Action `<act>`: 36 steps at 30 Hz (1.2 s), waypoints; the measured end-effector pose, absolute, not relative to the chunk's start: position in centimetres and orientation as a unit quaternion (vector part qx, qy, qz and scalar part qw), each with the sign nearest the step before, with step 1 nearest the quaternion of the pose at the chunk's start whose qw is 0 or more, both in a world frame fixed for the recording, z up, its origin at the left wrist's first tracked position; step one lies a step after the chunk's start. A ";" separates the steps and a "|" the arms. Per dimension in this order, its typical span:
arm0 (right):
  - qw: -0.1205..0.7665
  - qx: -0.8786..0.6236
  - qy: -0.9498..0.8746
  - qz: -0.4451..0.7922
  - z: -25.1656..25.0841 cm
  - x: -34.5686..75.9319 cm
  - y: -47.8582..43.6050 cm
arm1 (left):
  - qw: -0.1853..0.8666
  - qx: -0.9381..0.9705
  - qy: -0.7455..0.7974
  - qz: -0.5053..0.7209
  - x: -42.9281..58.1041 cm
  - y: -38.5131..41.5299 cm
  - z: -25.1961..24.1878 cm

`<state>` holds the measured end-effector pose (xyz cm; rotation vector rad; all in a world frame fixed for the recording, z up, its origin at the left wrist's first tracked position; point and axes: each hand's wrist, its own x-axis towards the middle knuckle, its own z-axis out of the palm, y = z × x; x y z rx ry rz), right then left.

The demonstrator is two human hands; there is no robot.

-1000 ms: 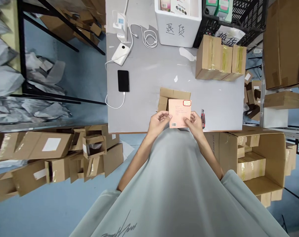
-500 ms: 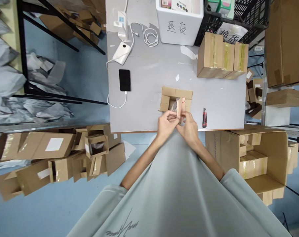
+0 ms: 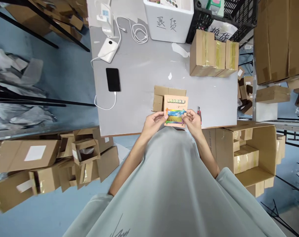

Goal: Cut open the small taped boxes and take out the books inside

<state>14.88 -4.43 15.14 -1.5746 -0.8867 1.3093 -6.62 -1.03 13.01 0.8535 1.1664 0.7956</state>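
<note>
Between my two hands is a small peach-coloured printed card or booklet point(image 3: 176, 105), its colourful picture and title facing up at me. My left hand point(image 3: 153, 124) pinches its left edge with the thumb on top. On the right edge, my right hand point(image 3: 193, 122) grips it the same way. An open cardboard box point(image 3: 158, 98) lies on the table just behind the card, which hides most of its opening. Beside my right hand rests a red and black box cutter point(image 3: 199, 113), partly covered by the fingers.
Three taped cartons point(image 3: 213, 56) stand at the table's back right, near a white bin point(image 3: 169, 24) and a black crate point(image 3: 243, 14). A black phone point(image 3: 113, 80), a white power bank point(image 3: 108, 50) and cables lie left. A large carton point(image 3: 266, 151) holding small boxes stands right of me.
The card, earlier seen nearly edge-on over the box, now faces me flat. My hands have moved apart to its two sides. The whole view has shifted slightly.
</note>
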 end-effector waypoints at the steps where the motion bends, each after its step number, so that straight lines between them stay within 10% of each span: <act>1: 0.439 -0.635 -0.355 0.527 15.0 14.9 -4.4 | 0.694 0.375 0.509 0.345 -6.7 -1.0 13.1; 12: 0.459 -0.705 -0.404 0.360 15.8 13.7 -5.0 | 0.629 0.360 0.563 0.397 -5.2 -0.7 13.2; 30: 0.479 -0.644 -0.369 0.469 16.3 13.0 -3.6 | 0.467 0.544 0.550 0.428 -4.2 -1.0 16.0; 36: 0.471 -0.590 -0.375 0.538 16.6 14.8 -3.0 | 0.604 0.455 0.530 0.382 -6.4 1.2 15.4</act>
